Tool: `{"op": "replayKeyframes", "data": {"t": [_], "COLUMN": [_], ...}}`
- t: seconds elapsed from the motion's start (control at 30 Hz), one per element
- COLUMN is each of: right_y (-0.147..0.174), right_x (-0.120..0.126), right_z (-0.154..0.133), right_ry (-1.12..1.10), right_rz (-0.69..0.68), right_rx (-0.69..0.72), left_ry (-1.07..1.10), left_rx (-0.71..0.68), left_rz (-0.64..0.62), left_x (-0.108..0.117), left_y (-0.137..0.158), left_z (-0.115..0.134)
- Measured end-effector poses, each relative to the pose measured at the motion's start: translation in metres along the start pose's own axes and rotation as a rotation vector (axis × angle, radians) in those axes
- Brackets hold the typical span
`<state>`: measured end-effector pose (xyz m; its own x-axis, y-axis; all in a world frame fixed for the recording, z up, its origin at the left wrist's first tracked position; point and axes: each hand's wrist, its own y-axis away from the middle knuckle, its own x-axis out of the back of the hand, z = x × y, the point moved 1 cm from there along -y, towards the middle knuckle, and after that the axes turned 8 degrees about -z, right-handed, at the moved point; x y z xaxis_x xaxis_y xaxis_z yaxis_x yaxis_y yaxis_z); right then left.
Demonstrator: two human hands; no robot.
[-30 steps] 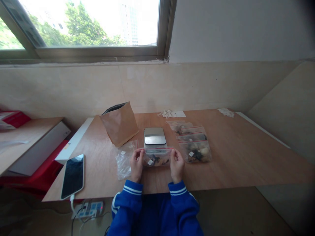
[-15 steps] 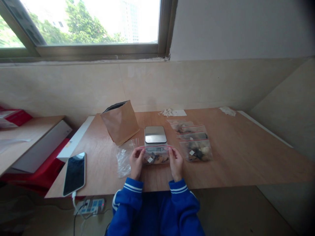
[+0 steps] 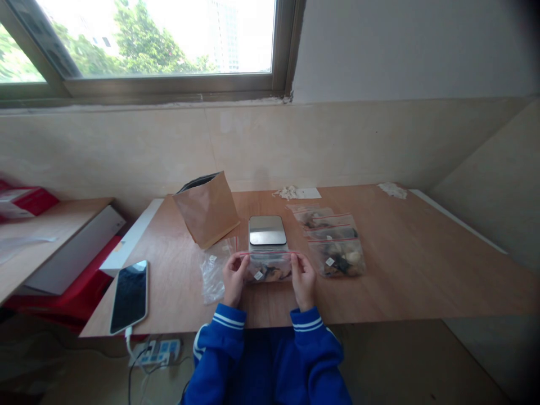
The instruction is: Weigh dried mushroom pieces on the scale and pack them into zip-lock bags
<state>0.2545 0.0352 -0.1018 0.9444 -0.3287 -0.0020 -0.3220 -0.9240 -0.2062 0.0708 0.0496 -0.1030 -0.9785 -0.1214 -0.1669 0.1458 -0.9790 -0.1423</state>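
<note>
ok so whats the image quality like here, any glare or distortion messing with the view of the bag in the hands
Head view: the window is blown out white, while the table sits in soft, even light. The scale top shows a mild sheen. Straight edges bow toward the corners, which darken at the right. The zip bag between the left hand and right hand is small; its contents are unclear.

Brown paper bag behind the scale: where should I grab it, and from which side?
Take the brown paper bag by its open top rim, coming from above and the near side. It stands leaning back with the mouth up at the far edge, and the scale sits close on its right.
</note>
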Motion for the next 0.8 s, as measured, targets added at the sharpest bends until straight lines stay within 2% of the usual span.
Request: {"op": "replayKeyframes", "data": {"t": [0.2,0.4,0.57,0.8], "right_y": [0.0005,0.001,0.0004,-0.0011], "right_x": [-0.0023,-0.0015,-0.0008,-0.0008], "right_z": [-0.0091,-0.0053,-0.0037,-0.0025], "right_ry": [-0.161,-0.145,-0.124,-0.104], "right_rz": [-0.079,-0.164,-0.142,-0.099], "right_rx": [-0.064,-0.109,-0.107,-0.144], "left_ry": [0.057,0.083,0.083,0.022], "left_rx": [0.045,0.077,0.106,0.078], "left_rz": [-0.136,-0.124,-0.112,-0.095], "left_x": [-0.0024,-0.002,-0.0011,0.0011], "left_y": [0.0019,0.0032,0.0035,0.0038], "left_z": [0.0013,-0.0004,0.0004,0.0007]}}
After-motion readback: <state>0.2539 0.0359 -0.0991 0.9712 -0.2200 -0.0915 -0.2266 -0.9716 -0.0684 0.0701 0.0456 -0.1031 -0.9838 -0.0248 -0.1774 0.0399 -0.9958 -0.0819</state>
